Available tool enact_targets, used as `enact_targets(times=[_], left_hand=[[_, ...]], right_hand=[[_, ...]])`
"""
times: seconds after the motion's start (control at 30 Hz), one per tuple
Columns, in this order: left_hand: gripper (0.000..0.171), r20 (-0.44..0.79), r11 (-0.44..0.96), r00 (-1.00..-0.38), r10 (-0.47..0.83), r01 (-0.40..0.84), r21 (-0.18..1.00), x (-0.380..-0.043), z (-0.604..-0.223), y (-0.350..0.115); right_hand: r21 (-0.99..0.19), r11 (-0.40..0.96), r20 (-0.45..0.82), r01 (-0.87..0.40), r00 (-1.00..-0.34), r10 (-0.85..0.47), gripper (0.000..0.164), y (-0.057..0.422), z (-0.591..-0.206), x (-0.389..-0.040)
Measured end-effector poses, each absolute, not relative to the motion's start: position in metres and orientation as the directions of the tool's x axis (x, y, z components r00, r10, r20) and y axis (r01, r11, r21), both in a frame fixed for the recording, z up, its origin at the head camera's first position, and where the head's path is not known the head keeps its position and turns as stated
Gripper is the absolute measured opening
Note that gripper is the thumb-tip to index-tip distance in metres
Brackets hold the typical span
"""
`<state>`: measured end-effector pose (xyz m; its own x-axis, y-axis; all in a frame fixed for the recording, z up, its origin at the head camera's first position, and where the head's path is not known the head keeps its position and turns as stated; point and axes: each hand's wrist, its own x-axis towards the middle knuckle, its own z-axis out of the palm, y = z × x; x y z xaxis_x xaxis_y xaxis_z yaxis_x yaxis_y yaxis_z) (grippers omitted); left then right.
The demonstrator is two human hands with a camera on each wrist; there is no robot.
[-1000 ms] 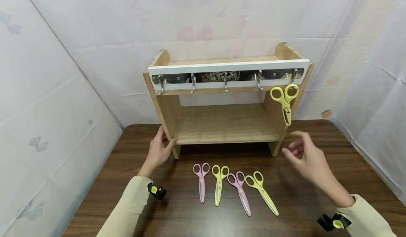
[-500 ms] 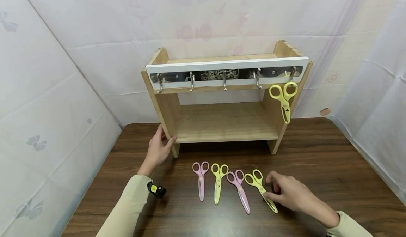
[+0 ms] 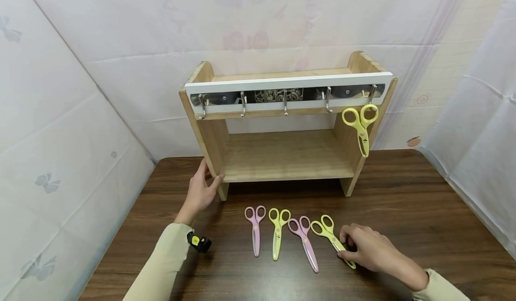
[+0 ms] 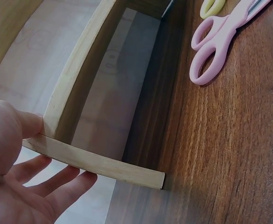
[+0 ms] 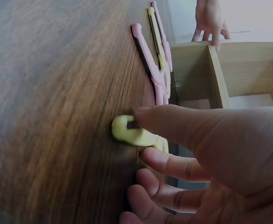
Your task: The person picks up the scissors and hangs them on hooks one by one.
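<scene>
My left hand [image 3: 200, 194] grips the lower left side panel of a wooden shelf [image 3: 282, 157]. In the left wrist view the thumb lies on the panel's near side, with fingers behind it. At the right end of a row on the table, my right hand [image 3: 368, 249] pinches the blade end of yellow scissors [image 3: 327, 233] between thumb and index finger. The right wrist view shows the yellow blade tip [image 5: 129, 131] there. Beside them lie pink scissors [image 3: 304, 239], other yellow scissors [image 3: 277, 234] and pink scissors [image 3: 255, 230] at the left.
Along the shelf's top front runs a white board with a hook rail [image 3: 278, 96]. Yellow scissors [image 3: 363, 128] hang from its rightmost hook. The shelf stands at the back of the dark wood table [image 3: 225, 274], before a patterned cloth [image 3: 141, 90].
My right hand has come down and left from beside the shelf to the rightmost yellow scissors and pinched the blade. Their tip has shifted slightly right. My left hand stays on the shelf.
</scene>
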<state>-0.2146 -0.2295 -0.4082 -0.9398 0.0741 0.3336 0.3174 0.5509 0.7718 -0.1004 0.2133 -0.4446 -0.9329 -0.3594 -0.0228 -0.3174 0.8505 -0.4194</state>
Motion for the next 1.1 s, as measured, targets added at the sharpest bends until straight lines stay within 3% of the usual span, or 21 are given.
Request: enact_targets(times=[0.57,1.1], left_hand=[[0.066,0.332,0.560,-0.941,0.070,0.313,0.767,-0.215,-0.411,-0.230],[0.064,0.329,0.566,-0.942,0.068,0.308,0.765,-0.213,-0.408,-0.230]], right_hand=[[-0.414,0.872,-0.048,-0.262,-0.950,-0.309,0.027,0.227,-0.442,-0.118],[-0.417,0.854,0.040,-0.313,-0.944,-0.326,0.032,0.229,-0.443,-0.123]])
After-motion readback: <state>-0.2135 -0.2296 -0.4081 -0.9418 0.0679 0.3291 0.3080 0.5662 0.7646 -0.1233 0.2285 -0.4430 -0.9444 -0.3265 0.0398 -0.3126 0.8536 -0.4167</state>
